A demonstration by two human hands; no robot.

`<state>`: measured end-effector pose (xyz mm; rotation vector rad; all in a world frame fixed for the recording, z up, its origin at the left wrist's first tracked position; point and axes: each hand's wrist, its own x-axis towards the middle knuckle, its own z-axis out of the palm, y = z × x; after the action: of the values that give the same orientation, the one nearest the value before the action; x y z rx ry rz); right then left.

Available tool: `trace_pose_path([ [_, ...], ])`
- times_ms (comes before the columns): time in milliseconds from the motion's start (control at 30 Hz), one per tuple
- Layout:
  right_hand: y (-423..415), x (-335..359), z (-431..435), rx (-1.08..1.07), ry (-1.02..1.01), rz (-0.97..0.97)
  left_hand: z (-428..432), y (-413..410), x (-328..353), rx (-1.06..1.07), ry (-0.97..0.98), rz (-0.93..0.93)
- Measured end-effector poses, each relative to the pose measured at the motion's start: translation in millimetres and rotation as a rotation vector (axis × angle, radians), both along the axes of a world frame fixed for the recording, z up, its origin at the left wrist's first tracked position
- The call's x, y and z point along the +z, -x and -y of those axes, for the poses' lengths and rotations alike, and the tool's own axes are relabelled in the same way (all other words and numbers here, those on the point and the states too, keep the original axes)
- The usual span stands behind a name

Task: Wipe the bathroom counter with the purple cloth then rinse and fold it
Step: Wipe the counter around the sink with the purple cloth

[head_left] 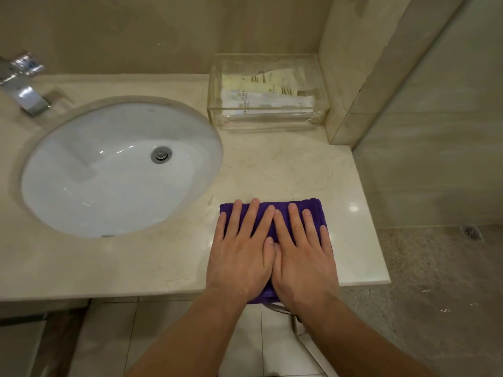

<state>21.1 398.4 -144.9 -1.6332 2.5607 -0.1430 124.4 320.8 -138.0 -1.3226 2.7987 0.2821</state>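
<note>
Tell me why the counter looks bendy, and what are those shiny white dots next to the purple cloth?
In the head view, the wide-angle lens bows the straight edges of the counter; the white dots right of the purple cloth are light reflecting off the polished stone, like the glints in the sink; the tap at far left looks smeared.

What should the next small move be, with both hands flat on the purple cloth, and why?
Probably slide both palms outward to smooth it. The purple cloth lies as a neat rectangle on the counter, right of the sink, left hand and right hand flat on it, fingers straight; it looks folded, not mid-wipe.
</note>
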Motion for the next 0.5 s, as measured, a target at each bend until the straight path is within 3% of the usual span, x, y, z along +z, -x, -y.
trace_pose_path([
  [500,-0.1,11.6,63.3,-0.07,-0.038,0.117,68.9,7.0,6.1,-0.067,-0.017,-0.024],
])
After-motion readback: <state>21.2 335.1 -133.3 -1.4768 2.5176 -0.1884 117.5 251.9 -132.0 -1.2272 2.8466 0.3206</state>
